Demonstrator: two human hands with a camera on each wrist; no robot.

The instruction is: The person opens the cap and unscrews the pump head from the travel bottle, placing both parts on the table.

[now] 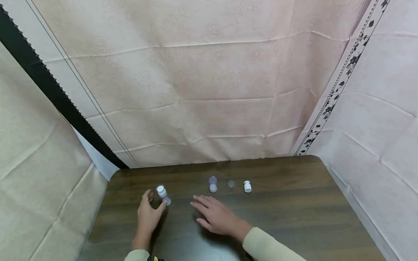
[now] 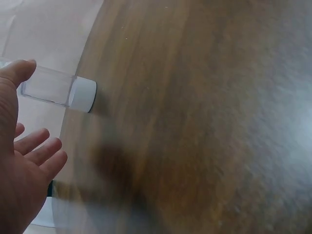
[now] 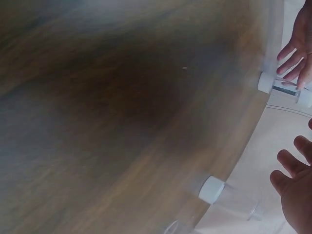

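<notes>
A clear cylinder container (image 1: 163,195) with a white lid stands upright at the left of the table; in the left wrist view its lower end is a white base (image 2: 83,94). My left hand (image 1: 150,215) is beside it, thumb and fingers spread apart in a loose curve, the thumb right at the container's side. My right hand (image 1: 218,218) hovers palm down over the middle of the table, fingers loosely extended and holding nothing. Behind it stands a second clear container (image 1: 213,179) with a white base (image 3: 212,190).
To the right of the second container are a small clear round piece (image 1: 231,184) and a small white bottle (image 1: 247,187). The brown wooden table (image 1: 291,213) ends at a rounded far edge, with pale cloth (image 1: 209,86) hanging behind and at both sides.
</notes>
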